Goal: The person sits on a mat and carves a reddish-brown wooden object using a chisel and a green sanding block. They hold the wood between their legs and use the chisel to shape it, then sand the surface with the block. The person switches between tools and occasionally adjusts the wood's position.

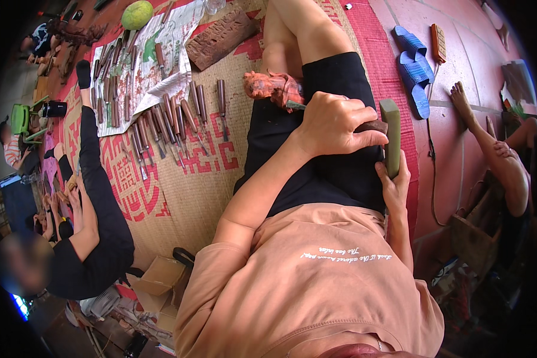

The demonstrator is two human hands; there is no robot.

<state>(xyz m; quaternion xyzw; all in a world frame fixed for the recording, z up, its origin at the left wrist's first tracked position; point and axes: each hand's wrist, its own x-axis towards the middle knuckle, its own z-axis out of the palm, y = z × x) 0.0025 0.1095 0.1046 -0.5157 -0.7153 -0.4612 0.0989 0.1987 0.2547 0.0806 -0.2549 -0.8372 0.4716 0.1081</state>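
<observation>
A reddish carved wooden figure (pixel 274 88) rests against my folded legs, by the black shorts. My left hand (pixel 334 124) is closed round a carving chisel (pixel 373 126); its dark handle butt sticks out toward the right and its grey blade tip meets the figure's lower edge. In my right hand (pixel 395 182) is an olive-coloured, bar-shaped mallet (pixel 390 134), gripped at its lower end and held upright. The mallet's side is against or very near the chisel's butt; I cannot tell whether they touch. Most of the chisel's shaft is hidden by my left fingers.
Several wooden-handled chisels (pixel 176 116) lie left on the patterned mat (pixel 212 176) and on a paper sheet (pixel 143 89). A carved brown board (pixel 222 39) and a green round fruit (pixel 137 15) lie beyond. Blue slippers (pixel 416 71) and an orange power strip (pixel 438 43) lie right. Other people sit on both sides.
</observation>
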